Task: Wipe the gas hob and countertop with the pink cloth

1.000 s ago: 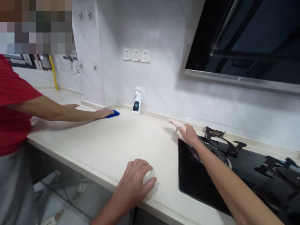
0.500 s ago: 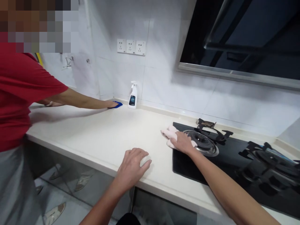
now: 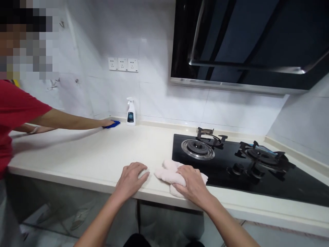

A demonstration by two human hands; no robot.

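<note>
1. The right hand [image 3: 191,183] lies on top of a pale pink towel [image 3: 164,173]; its fingers are spread and press down; they do not pinch the towel, they just push it flat.
2. The towel sits on the white table [image 3: 84,154], right by the front edge of the black glass gas stove [image 3: 218,171]; it is bunched up in soft folds.
3. The left hand [image 3: 131,180] rests near the table's front edge, just beside the towel; its fingers [image 3: 140,168] are a little curled and hold nothing.
4. The towel looks light, soft and easy to squash; it may slide on the smooth table; the best place to grab it looks like the loose fold on the left side.
5. Farther along the table, another person's hand [image 3: 108,122] presses a blue cloth [image 3: 113,125] near a white spray bottle [image 3: 131,112]; three wall sockets [image 3: 122,64] are above them.
</note>
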